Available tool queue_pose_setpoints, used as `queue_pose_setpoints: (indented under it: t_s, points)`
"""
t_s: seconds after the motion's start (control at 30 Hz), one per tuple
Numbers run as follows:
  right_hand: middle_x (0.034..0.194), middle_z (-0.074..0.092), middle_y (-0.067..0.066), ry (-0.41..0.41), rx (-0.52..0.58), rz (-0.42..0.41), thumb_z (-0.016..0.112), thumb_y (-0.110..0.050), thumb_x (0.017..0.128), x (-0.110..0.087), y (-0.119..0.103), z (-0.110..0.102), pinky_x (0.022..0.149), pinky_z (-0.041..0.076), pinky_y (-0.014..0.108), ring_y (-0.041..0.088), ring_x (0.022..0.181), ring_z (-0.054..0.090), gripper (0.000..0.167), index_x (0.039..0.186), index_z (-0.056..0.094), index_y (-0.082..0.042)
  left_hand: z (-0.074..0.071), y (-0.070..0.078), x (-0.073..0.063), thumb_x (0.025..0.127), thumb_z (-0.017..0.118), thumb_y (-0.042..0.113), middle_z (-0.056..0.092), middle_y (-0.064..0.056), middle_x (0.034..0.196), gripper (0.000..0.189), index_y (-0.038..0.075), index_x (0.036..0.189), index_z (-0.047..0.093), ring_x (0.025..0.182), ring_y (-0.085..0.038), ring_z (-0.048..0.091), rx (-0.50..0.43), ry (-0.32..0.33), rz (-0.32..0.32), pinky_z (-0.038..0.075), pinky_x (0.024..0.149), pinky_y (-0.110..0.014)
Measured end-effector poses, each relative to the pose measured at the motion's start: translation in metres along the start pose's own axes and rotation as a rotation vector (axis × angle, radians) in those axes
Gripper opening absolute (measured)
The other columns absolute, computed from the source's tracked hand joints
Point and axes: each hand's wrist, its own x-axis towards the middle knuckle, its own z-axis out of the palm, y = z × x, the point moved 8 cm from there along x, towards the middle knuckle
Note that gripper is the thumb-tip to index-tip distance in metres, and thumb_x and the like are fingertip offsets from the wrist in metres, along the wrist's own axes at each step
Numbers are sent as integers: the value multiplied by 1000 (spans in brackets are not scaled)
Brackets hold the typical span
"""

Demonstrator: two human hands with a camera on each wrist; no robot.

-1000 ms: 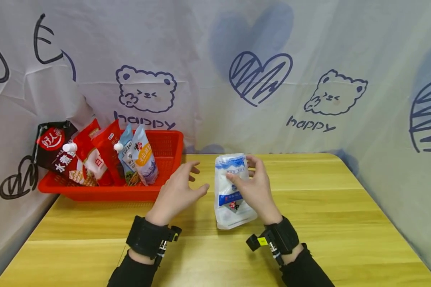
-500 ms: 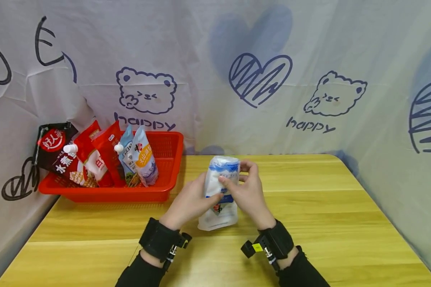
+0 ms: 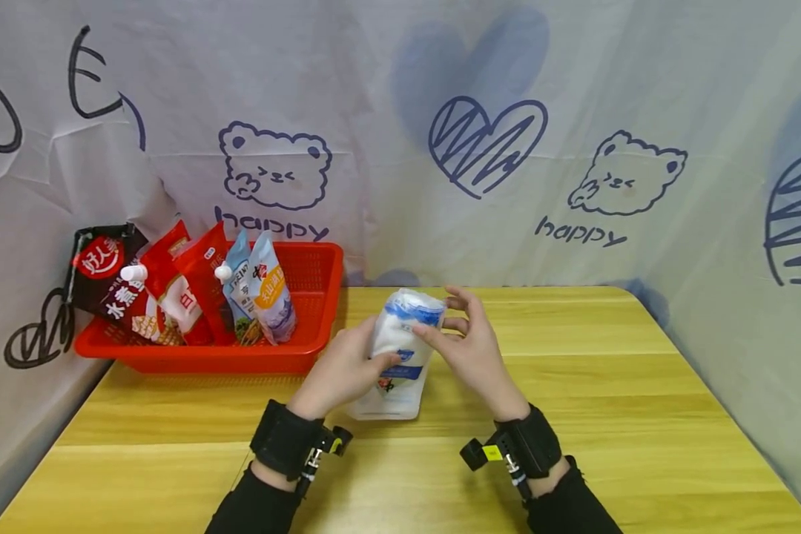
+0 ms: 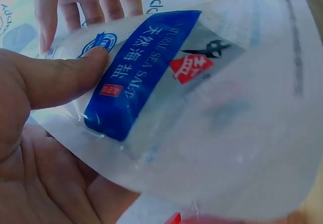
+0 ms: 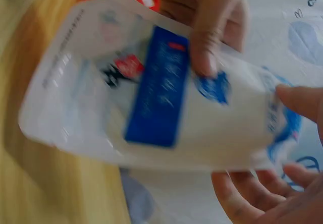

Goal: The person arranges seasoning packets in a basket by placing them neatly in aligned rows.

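A white stand-up bag of sea salt (image 3: 390,400) with a blue band is held upright over the middle of the table. My left hand (image 3: 342,372) grips its left edge, thumb on the front, fingers behind. The label on the salt bag (image 4: 146,67) reads "Natural Sea Salt" in the left wrist view. My right hand (image 3: 477,360) is at the bag's upper right, its fingers spread and loose. In the right wrist view, the right thumb (image 5: 299,99) lies over the bag's top end while the fingers extend past its edge.
At the left back stands a red plastic basket (image 3: 240,362). Inside lean a black pouch (image 3: 100,256), two red pouches with white caps, a light blue pouch (image 3: 240,285) and a blue-orange bag (image 3: 271,293). A printed cloth (image 3: 387,215) hangs behind the wooden table (image 3: 607,415).
My left hand has come in and taken hold of the salt bag, which has moved left and tilted. The right hand moved left with it, then loosened and drew back right.
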Motion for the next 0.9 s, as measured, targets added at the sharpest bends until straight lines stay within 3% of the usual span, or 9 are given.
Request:
queue_pose_setpoints:
  t_s: [0.2, 0.4, 0.63, 0.77, 0.9]
  points:
    - [148, 52, 16, -87, -70, -64, 78, -10, 94, 1, -10, -9, 97, 57, 38, 34, 124, 63, 78, 159, 37, -12, -3, -1, -2, 93, 79, 12, 75, -10, 108, 43, 6, 132, 62, 76, -17, 69, 38, -34, -4, 61, 69, -36]
    - [148, 55, 15, -200, -164, -117, 82, -10, 91, 0, -16, -9, 98, 56, 51, 37, 125, 62, 78, 158, 42, -14, -2, 2, -3, 91, 81, 13, 75, -7, 109, 40, 9, 129, 68, 88, -19, 71, 144, -43, 41, 62, 82, -46]
    - [142, 60, 15, -345, -250, -159, 82, -14, 91, -6, -15, 0, 84, 60, 38, 30, 110, 65, 62, 149, 57, -14, 5, 4, -3, 92, 80, 15, 75, -7, 110, 41, 12, 131, 70, 89, -20, 71, 245, -95, 58, 61, 79, -43]
    - [137, 63, 11, -333, -264, -167, 81, -14, 92, -6, -13, 0, 79, 62, 34, 27, 103, 66, 47, 136, 66, -12, 5, 3, -3, 92, 80, 15, 75, -6, 109, 40, 12, 131, 70, 88, -18, 71, 244, -91, 45, 60, 78, -42]
    - [131, 66, 13, -274, -251, -134, 81, -16, 92, -5, -12, -4, 75, 62, 36, 33, 106, 68, 42, 132, 68, -11, 0, 3, -3, 92, 81, 18, 75, -5, 107, 40, 13, 130, 71, 86, -17, 71, 209, -46, 16, 61, 77, -43]
